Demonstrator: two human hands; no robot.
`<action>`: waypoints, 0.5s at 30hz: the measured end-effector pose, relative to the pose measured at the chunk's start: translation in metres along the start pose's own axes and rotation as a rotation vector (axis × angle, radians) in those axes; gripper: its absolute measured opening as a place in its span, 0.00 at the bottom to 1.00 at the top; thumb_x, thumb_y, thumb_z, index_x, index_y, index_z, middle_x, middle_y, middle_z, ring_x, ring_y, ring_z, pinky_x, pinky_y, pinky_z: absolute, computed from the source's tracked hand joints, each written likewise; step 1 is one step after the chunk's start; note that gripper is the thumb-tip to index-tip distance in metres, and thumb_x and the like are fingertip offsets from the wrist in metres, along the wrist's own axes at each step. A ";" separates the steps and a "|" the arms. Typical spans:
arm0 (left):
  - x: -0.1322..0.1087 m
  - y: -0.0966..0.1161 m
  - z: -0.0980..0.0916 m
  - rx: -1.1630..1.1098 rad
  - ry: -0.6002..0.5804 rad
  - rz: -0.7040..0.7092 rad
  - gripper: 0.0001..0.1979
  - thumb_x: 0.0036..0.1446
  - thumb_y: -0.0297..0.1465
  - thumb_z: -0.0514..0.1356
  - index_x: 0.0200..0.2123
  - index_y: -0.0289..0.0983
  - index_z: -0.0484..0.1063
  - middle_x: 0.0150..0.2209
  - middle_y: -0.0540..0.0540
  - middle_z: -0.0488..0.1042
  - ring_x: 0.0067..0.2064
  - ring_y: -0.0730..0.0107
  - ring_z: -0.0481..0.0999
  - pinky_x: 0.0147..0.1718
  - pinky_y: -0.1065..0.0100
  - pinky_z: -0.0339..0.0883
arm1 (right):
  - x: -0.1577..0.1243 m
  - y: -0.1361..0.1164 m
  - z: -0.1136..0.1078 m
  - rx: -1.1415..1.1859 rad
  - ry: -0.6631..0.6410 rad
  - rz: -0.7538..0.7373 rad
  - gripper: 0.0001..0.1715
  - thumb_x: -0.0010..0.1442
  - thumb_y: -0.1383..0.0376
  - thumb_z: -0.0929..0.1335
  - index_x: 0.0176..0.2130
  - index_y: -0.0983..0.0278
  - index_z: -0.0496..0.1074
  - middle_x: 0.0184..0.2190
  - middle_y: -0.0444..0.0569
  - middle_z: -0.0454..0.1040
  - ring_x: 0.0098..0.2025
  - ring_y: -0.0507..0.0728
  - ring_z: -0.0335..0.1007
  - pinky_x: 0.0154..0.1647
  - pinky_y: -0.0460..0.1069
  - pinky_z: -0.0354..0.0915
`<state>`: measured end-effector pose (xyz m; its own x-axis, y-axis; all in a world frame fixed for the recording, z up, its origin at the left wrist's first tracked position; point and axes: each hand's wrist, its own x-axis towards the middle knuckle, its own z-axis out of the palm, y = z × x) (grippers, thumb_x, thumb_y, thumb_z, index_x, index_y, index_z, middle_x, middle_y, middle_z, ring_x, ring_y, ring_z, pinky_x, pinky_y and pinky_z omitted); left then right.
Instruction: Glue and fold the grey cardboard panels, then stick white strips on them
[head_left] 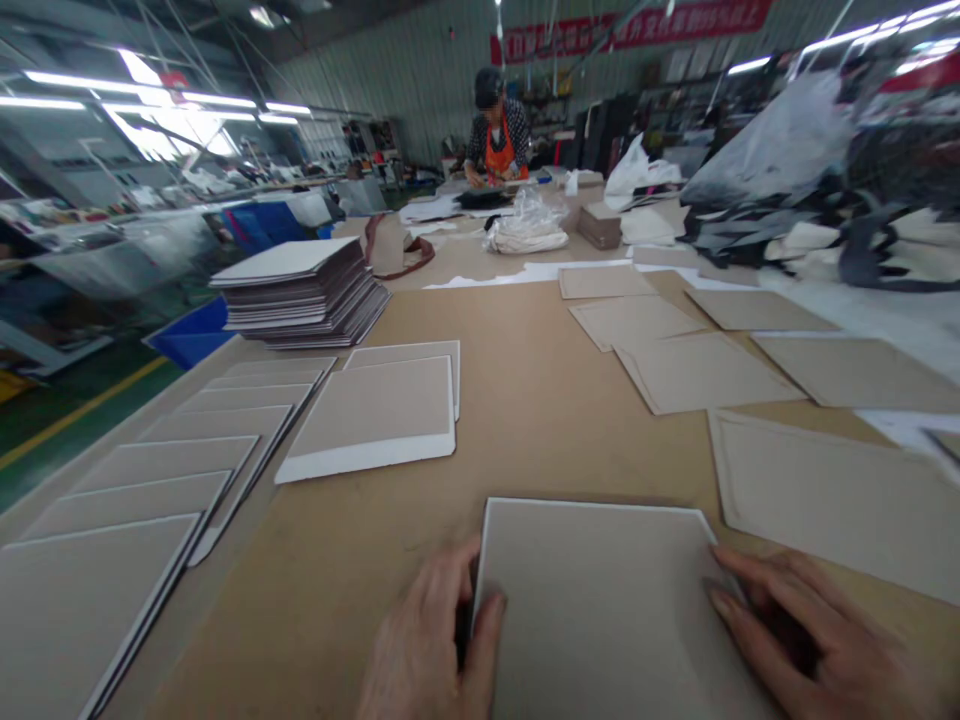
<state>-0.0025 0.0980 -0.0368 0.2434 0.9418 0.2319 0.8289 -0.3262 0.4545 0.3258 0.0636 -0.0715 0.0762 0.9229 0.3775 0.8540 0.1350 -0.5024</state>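
Note:
A grey square board (600,600) lies flat on the brown table (540,400) right in front of me. My left hand (427,650) grips its left edge, thumb on top and fingers curled under. My right hand (810,640) rests at the board's right edge with the fingers stretched out and pressing on it.
A row of overlapping grey boards (150,470) runs along the left edge, with two more (382,410) beside it and a tall stack (300,290) behind. Several beige sheets (705,370) lie on the right. A person in an orange apron (499,140) works at the far end among bags.

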 end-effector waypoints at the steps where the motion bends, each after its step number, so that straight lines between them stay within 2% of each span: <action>1: 0.000 -0.001 0.001 0.017 0.013 -0.009 0.17 0.64 0.33 0.55 0.55 0.39 0.64 0.35 0.47 0.72 0.34 0.66 0.76 0.30 0.67 0.74 | 0.002 -0.003 -0.001 -0.030 -0.001 -0.024 0.18 0.65 0.50 0.65 0.48 0.57 0.74 0.35 0.46 0.72 0.31 0.54 0.74 0.30 0.46 0.72; 2: 0.001 -0.002 0.001 0.042 0.033 0.009 0.19 0.64 0.33 0.55 0.58 0.40 0.62 0.38 0.45 0.73 0.36 0.65 0.77 0.32 0.66 0.75 | 0.003 -0.007 -0.002 -0.061 -0.007 -0.038 0.17 0.66 0.52 0.64 0.49 0.57 0.73 0.38 0.47 0.72 0.34 0.55 0.75 0.32 0.46 0.72; 4: 0.006 -0.004 0.002 0.115 0.067 0.140 0.21 0.63 0.30 0.54 0.59 0.42 0.63 0.47 0.41 0.72 0.44 0.61 0.76 0.40 0.61 0.76 | 0.005 -0.018 -0.002 -0.126 -0.046 -0.065 0.17 0.69 0.59 0.61 0.54 0.56 0.70 0.41 0.49 0.71 0.36 0.55 0.75 0.33 0.47 0.73; 6: 0.013 -0.002 0.000 0.200 0.047 0.363 0.23 0.59 0.24 0.53 0.56 0.45 0.68 0.53 0.41 0.71 0.51 0.57 0.74 0.46 0.56 0.74 | 0.007 -0.031 -0.001 -0.218 -0.135 -0.128 0.25 0.67 0.69 0.58 0.60 0.54 0.66 0.41 0.49 0.70 0.33 0.55 0.74 0.31 0.48 0.71; 9: 0.022 0.012 -0.007 0.322 -0.076 0.618 0.26 0.51 0.18 0.52 0.51 0.43 0.74 0.52 0.46 0.76 0.51 0.58 0.75 0.48 0.57 0.74 | 0.013 -0.050 0.000 -0.394 -0.329 -0.226 0.40 0.58 0.78 0.60 0.63 0.47 0.62 0.40 0.48 0.67 0.29 0.54 0.72 0.27 0.46 0.67; 10: 0.023 0.018 -0.009 0.361 -0.102 0.646 0.23 0.53 0.20 0.54 0.50 0.40 0.74 0.51 0.45 0.77 0.50 0.58 0.76 0.48 0.58 0.75 | 0.014 -0.053 -0.001 -0.441 -0.376 -0.242 0.42 0.56 0.78 0.61 0.63 0.46 0.62 0.41 0.48 0.67 0.29 0.54 0.71 0.26 0.46 0.66; 11: 0.022 0.023 -0.010 0.400 -0.104 0.655 0.18 0.55 0.26 0.56 0.49 0.37 0.75 0.50 0.43 0.78 0.50 0.56 0.77 0.48 0.58 0.75 | 0.015 -0.055 -0.002 -0.475 -0.407 -0.252 0.42 0.56 0.78 0.62 0.63 0.46 0.62 0.41 0.48 0.67 0.29 0.54 0.71 0.26 0.46 0.66; 12: 0.019 0.028 -0.011 0.438 -0.086 0.654 0.18 0.58 0.34 0.58 0.49 0.35 0.75 0.51 0.39 0.77 0.50 0.53 0.77 0.48 0.56 0.76 | 0.016 -0.055 -0.004 -0.499 -0.421 -0.254 0.42 0.55 0.79 0.63 0.63 0.47 0.62 0.42 0.49 0.67 0.29 0.55 0.72 0.26 0.47 0.66; 14: 0.012 0.032 -0.009 0.496 -0.015 0.665 0.31 0.55 0.52 0.59 0.49 0.30 0.75 0.53 0.32 0.76 0.51 0.45 0.77 0.46 0.54 0.77 | 0.015 -0.049 -0.008 -0.523 -0.419 -0.233 0.42 0.56 0.79 0.62 0.64 0.48 0.61 0.43 0.50 0.67 0.32 0.57 0.73 0.28 0.48 0.66; 15: 0.008 0.031 -0.007 0.512 0.016 0.674 0.36 0.52 0.56 0.59 0.48 0.30 0.75 0.53 0.30 0.75 0.52 0.44 0.76 0.45 0.54 0.77 | 0.015 -0.044 -0.011 -0.526 -0.415 -0.209 0.42 0.57 0.79 0.61 0.64 0.49 0.62 0.44 0.51 0.67 0.33 0.57 0.73 0.30 0.49 0.66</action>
<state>0.0215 0.0948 -0.0148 0.7635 0.5566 0.3275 0.6359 -0.7367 -0.2302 0.2946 0.0676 -0.0352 -0.2300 0.9722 0.0449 0.9730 0.2288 0.0305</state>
